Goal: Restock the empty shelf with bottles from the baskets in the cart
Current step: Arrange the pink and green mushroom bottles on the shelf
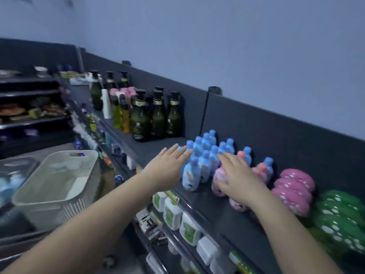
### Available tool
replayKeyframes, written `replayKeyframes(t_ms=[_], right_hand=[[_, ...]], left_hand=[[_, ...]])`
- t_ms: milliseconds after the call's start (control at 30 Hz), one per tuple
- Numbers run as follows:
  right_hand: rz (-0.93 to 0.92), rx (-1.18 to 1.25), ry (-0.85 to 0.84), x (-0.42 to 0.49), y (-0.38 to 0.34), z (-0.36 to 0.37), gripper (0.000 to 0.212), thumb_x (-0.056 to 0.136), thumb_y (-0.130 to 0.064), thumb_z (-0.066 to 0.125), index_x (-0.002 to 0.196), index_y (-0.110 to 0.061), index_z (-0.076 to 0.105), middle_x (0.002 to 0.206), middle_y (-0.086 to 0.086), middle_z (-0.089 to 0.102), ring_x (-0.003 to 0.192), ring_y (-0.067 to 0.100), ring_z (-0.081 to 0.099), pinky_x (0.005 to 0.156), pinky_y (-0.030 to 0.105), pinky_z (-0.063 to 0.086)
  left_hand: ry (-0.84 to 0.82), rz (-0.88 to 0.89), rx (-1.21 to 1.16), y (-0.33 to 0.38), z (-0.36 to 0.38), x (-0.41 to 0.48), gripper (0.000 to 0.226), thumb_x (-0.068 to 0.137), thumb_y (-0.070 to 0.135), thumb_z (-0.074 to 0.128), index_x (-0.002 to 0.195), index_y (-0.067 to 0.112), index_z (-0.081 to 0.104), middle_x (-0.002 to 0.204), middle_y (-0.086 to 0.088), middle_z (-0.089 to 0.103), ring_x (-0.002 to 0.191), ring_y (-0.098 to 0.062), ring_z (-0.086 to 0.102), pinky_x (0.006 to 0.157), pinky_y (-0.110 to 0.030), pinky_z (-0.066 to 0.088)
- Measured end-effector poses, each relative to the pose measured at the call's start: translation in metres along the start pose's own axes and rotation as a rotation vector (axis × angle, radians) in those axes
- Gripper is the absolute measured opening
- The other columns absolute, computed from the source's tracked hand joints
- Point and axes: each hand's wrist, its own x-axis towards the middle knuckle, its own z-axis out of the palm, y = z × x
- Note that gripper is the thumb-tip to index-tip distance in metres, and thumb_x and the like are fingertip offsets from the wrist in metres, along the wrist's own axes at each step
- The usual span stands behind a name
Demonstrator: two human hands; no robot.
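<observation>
A pale blue-grey wall (pixel 237 46) runs behind a dark grey top shelf (pixel 154 145) with a low back panel.

On that shelf, about midway along, stands a tight cluster of small light-blue plastic bottles with rounded blue caps (pixel 205 155), all upright and touching one another. The left hand (pixel 167 165) lies flat against the cluster's left side with its fingers straight and together. The right hand (pixel 237 175) is spread palm-down over a small pink bottle of the same shape (pixel 218 180), fingers stretched toward the blue group. It pinches nothing that I can see. More pink bottles stand just beside and behind it.

These bottles look light and stiff, with smooth, probably slick walls. Being narrow and tall, they should tip easily and knock over their neighbours. Pushing low on the body with a flat hand ought to slide them as a block. To lift one, take the body below the shoulder, not the cap.

Further right sit pink rounded spotted containers (pixel 294 186), then green ones (pixel 339 214). To the left stand dark green pump bottles (pixel 158 117). Below are white packs with green labels (pixel 171 212). A pale grey slatted plastic basket (pixel 65 212) sits at lower left, and I cannot see a bottle in it.
</observation>
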Motion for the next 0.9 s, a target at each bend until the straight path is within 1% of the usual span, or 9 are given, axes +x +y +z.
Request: replayKeyframes(t_ms=[100,167,233,333,400,500,667,767,900], right_hand=[[-0.110,0.018,-0.016,0.038,-0.058,0.015,0.076,0.091,-0.041,0.056,0.154,-0.018,0.020,0.157,0.001,0.026,0.145,0.022,0.023,0.119,0.036,0.019],[-0.166,0.032,-0.060,0.062,-0.097,0.027,0.082,0.091,-0.043,0.056,0.156,-0.018,0.013,0.161,0.000,0.018,0.148,0.023,0.018,0.120,0.038,0.018],[-0.224,0.030,-0.114,0.085,-0.136,0.038,0.088,0.092,-0.047,0.055,0.157,-0.019,0.004,0.164,0.000,0.009,0.150,0.024,0.010,0.121,0.042,0.017],[-0.316,0.039,-0.170,0.114,-0.198,0.051,0.087,0.095,-0.047,0.052,0.158,-0.019,-0.002,0.165,-0.001,0.003,0.152,0.023,0.005,0.122,0.045,0.016],[-0.363,0.050,-0.200,0.129,-0.242,0.059,0.087,0.096,-0.046,0.052,0.158,-0.021,-0.003,0.165,-0.003,0.001,0.152,0.022,0.003,0.122,0.045,0.016],[-0.421,0.057,-0.216,0.149,-0.304,0.074,0.088,0.096,-0.047,0.054,0.158,-0.021,-0.003,0.165,-0.002,0.002,0.152,0.022,0.003,0.123,0.044,0.015],[-0.537,0.089,-0.218,0.172,-0.399,0.102,0.088,0.092,-0.042,0.059,0.157,-0.018,0.004,0.164,0.000,0.010,0.151,0.025,0.010,0.123,0.044,0.017],[-0.597,0.084,-0.237,0.184,-0.449,0.123,0.088,0.089,-0.042,0.060,0.156,-0.015,0.009,0.162,0.004,0.015,0.149,0.025,0.014,0.122,0.043,0.019],[-0.663,0.086,-0.306,0.197,-0.504,0.147,0.088,0.094,-0.038,0.055,0.158,-0.016,0.000,0.165,0.003,0.004,0.152,0.023,0.004,0.124,0.041,0.010]], left_hand=[[-0.007,-0.129,-0.023,-0.056,0.006,-0.034,0.074,0.100,0.033,0.042,0.156,0.024,-0.005,0.164,0.005,-0.004,0.151,-0.020,-0.005,0.122,-0.044,0.004],[-0.012,-0.209,-0.021,-0.093,0.014,-0.058,0.074,0.101,0.040,0.040,0.156,0.024,-0.007,0.164,0.005,-0.007,0.151,-0.020,-0.009,0.122,-0.045,0.002],[-0.019,-0.288,-0.010,-0.130,0.019,-0.085,0.075,0.101,0.042,0.040,0.156,0.024,-0.007,0.164,0.004,-0.008,0.151,-0.020,-0.009,0.122,-0.045,0.000],[-0.043,-0.390,0.004,-0.182,0.021,-0.129,0.075,0.101,0.039,0.039,0.156,0.022,-0.009,0.164,0.003,-0.011,0.151,-0.020,-0.011,0.123,-0.044,-0.001],[-0.042,-0.452,0.003,-0.216,0.024,-0.157,0.076,0.100,0.037,0.039,0.155,0.022,-0.011,0.164,0.002,-0.012,0.150,-0.019,-0.013,0.123,-0.043,-0.002],[-0.076,-0.540,-0.009,-0.268,0.032,-0.195,0.079,0.100,0.041,0.041,0.155,0.022,-0.012,0.163,0.002,-0.014,0.150,-0.018,-0.014,0.123,-0.042,-0.002],[-0.108,-0.647,-0.011,-0.335,0.044,-0.258,0.084,0.098,0.046,0.045,0.156,0.022,-0.010,0.163,0.003,-0.014,0.150,-0.018,-0.012,0.122,-0.041,-0.004],[-0.120,-0.714,-0.013,-0.369,0.053,-0.293,0.083,0.098,0.049,0.043,0.156,0.022,-0.009,0.163,0.003,-0.012,0.151,-0.019,-0.010,0.122,-0.043,-0.001],[-0.144,-0.810,-0.034,-0.406,0.060,-0.333,0.083,0.097,0.056,0.038,0.156,0.021,-0.009,0.164,0.002,-0.011,0.151,-0.020,-0.009,0.123,-0.043,0.003]])
